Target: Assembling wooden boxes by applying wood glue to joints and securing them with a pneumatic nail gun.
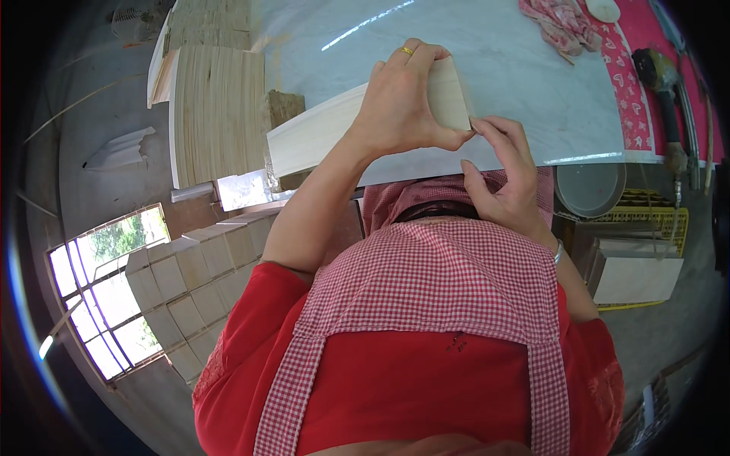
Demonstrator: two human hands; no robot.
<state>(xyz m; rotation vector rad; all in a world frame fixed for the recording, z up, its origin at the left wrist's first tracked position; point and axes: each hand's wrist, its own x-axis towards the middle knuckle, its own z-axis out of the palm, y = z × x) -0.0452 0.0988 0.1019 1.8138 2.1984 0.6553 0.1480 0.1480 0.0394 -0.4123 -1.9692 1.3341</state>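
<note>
A long pale wooden piece [318, 134], perhaps a box or a bundle of thin boards, lies across the near edge of the table. My left hand [399, 102] is closed over its right part, with the thumb on the near side and the fingers over the far side. A ring shows on one finger. At the near right corner of the wood, my right hand [508, 178] has its fingertips against the edge, the thumb apart and lower. Whether those fingers hold anything small cannot be made out.
Tall stacks of thin wooden strips [219, 114] stand at the left of the plastic-covered table [532, 99]. A crumpled pink cloth [561, 24] and a power tool [663, 87] lie at right. Below are a round basin [590, 188], a yellow crate [655, 205] and stacked wooden blocks [186, 277].
</note>
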